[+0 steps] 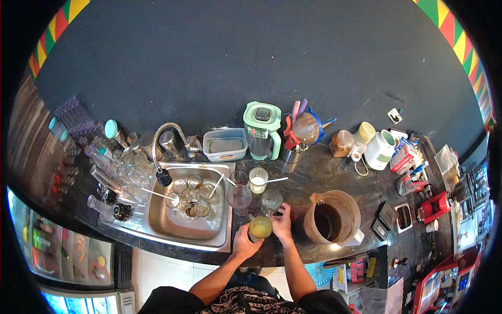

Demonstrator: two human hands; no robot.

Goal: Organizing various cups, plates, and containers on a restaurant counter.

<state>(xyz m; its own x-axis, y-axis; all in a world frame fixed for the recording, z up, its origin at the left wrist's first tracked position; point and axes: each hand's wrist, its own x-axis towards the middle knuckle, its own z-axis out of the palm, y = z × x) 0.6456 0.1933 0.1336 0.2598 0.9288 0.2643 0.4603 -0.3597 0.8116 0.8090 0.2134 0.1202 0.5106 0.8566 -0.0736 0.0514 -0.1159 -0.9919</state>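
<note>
At the counter's front edge, my left hand (246, 241) is wrapped around a glass (260, 227) of yellow-green liquid. My right hand (281, 224) is just right of that glass, its fingers curled at the base of a clear glass (271, 201). Whether they grip that one is hidden. Left of it stands a wide-mouthed clear glass (239, 197). Behind are a dark-looking glass (239, 177) with a white straw and a glass with white residue (258, 181), a white straw leaning out of it.
Left, a steel sink (157, 219) holds several used glasses under a flexible faucet (157, 145). A large pitcher of dark liquid (332, 218) stands close on the right. Along the wall are a plastic tub (224, 146), a green-lidded blender jug (262, 131) and a strainer (306, 128).
</note>
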